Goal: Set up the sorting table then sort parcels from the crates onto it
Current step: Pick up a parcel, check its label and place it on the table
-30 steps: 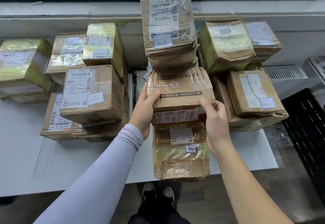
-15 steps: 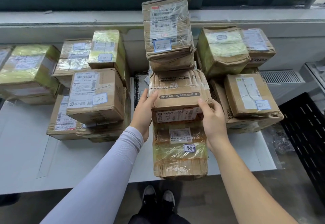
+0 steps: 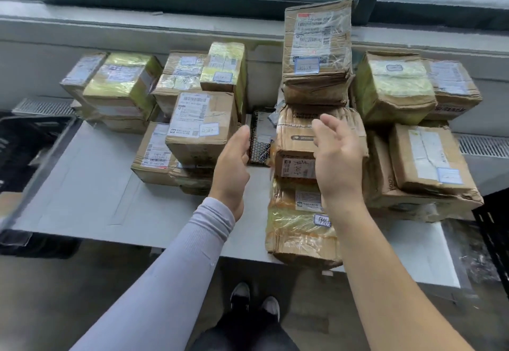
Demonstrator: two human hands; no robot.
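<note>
A white sorting table (image 3: 91, 185) carries several taped cardboard parcels. In the middle stands a stack: a tape-wrapped parcel (image 3: 297, 226) at the table's front edge, a brown parcel (image 3: 294, 141) on it, and a tall parcel (image 3: 316, 53) on top. My left hand (image 3: 231, 166) hovers to the left of the brown parcel, fingers relaxed, holding nothing. Fingers spread, my right hand (image 3: 336, 158) is in front of that parcel and holds nothing. Whether it touches the parcel cannot be told.
More parcels are piled to the left (image 3: 201, 127) and to the right (image 3: 427, 158) of the stack. A black crate (image 3: 24, 144) stands at the table's left end, another black crate (image 3: 493, 229) at the right. A window sill runs behind. My shoes (image 3: 253, 301) show below the table edge.
Both hands let go of the brown middle parcel and drew back from it. The view swung left, so the stack now sits right of centre.
</note>
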